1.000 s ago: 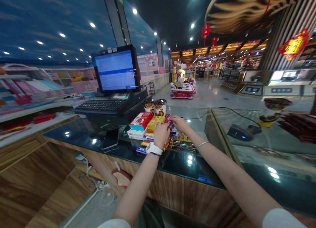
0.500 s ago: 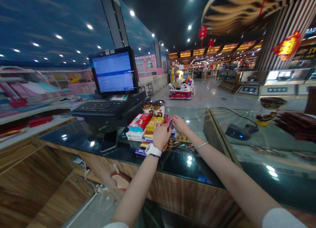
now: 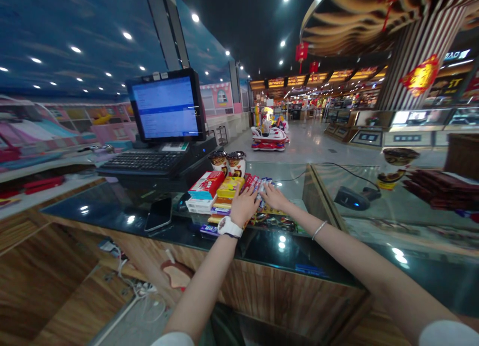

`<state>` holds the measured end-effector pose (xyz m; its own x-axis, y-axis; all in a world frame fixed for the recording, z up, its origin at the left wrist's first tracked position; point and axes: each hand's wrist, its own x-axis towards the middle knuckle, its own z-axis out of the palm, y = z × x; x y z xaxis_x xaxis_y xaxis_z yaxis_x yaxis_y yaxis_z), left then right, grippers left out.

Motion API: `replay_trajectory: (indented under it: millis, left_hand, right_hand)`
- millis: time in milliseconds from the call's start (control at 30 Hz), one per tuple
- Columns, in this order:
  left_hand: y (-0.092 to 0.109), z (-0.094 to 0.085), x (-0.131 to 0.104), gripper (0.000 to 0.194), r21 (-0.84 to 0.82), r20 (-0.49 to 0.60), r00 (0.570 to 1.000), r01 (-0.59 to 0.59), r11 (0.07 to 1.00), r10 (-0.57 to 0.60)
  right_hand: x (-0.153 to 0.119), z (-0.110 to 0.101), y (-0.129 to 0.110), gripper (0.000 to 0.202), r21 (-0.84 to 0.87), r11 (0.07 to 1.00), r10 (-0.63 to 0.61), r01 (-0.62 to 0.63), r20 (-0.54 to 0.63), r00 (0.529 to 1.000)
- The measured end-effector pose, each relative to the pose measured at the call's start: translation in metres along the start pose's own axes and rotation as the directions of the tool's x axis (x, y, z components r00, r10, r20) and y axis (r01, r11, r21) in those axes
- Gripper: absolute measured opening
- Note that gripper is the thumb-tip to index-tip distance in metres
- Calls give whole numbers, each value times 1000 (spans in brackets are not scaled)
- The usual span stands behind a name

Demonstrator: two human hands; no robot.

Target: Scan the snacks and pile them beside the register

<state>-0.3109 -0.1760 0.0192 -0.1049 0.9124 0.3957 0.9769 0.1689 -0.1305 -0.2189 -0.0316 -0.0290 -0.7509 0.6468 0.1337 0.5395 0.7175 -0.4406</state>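
My left hand, with a white watch at its wrist, lies palm down on the snack packs, its fingers apart. Beside it my right hand rests with fingers stretched over small red wrapped snacks and silver-blue ones. Left of the hands, a red box sits on a white box. A yellow pack lies between that box and the red snacks. At the near edge of the pile is a purple packet. The undersides of both hands are hidden.
Two lidded cups stand behind the pile on the glass counter. To the left are a phone, a keyboard and a monitor. A scanner, another cup and dark red packets are right.
My right hand has flattened and shifted slightly nearer, its fingers now over the silver-blue snacks. More of the red snacks shows between the hands. My left hand stays on the pile.
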Motion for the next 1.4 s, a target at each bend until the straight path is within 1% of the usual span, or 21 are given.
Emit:
replay_trajectory:
  millis: [67,167,333,467,600,767,867,933,1000,1100,1233,1400]
  left_hand:
    - [1,2,0,44,16,-3,1000,-18,1000,18]
    - [2,5,0,46,30,-20,1000,-18,999,19]
    - [4,4,1,50,25,4,1000,5,1000,-5]
    - [4,1,3,51,11,16,1000,12,1000,-12]
    - [6,-2,6,50,7,1,1000,-12,1000,12]
    - [19,-7,6,48,29,-32,995,-95,995,95]
    - [35,-11,4,49,30,-31,986,-163,986,164]
    - [48,-13,2,51,18,-24,977,-213,977,214]
    - [63,-14,1,52,1,-13,966,-260,966,260]
    - [87,-14,2,53,-29,-9,943,-332,943,332]
    - [121,-17,7,51,-68,-36,901,-435,898,433]
    - [167,-23,14,51,-117,-64,837,-547,829,544]
  right_hand:
    - [3,0,2,67,12,999,-30,29,34,999]
    - [8,1,6,68,18,998,-53,52,47,997]
    - [10,2,8,68,28,998,-53,53,15,998]
    - [4,-4,10,66,15,998,-66,66,-15,998]
    - [-14,-19,12,62,-63,990,-129,126,-51,990]
    - [-54,-48,16,67,-257,948,-218,189,-92,972]
    - [-82,-66,21,68,-361,905,-290,225,-137,947]
    - [-100,-77,27,67,-394,888,-324,237,-171,930]
    - [-119,-86,36,67,-402,885,-332,233,-196,923]
    - [-148,-99,49,68,-399,896,-298,195,-215,930]
    - [-189,-113,68,68,-410,904,-232,122,-230,945]
    - [-237,-125,102,65,-438,899,-173,22,-309,935]
